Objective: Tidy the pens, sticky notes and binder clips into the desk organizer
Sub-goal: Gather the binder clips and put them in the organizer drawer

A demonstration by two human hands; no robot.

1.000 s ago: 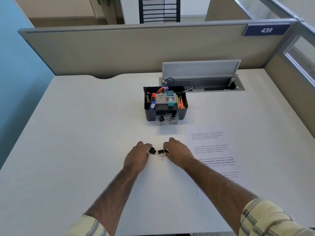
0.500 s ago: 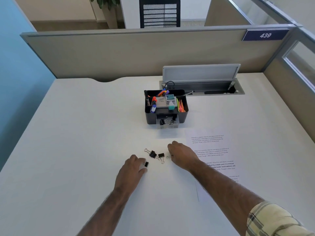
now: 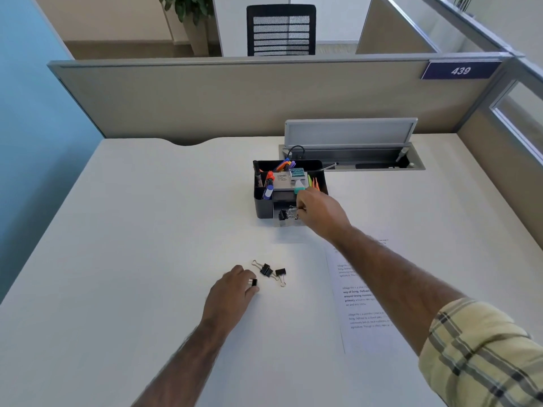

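Two clips lay on the bench just right of the left hand, handles pointing different ways. Its fingers pinched a small clip. The left hand was nearer. The right hand was well apart at the organizer, fingers curled, hold unclear.

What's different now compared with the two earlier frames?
The right hand has left the loose clips and reached forward to the front drawer of the desk organizer; whether it holds a clip is unclear. The left hand drew back slightly and pinches a small black binder clip. Two binder clips remain on the desk, and the printed sheet is unmoved.
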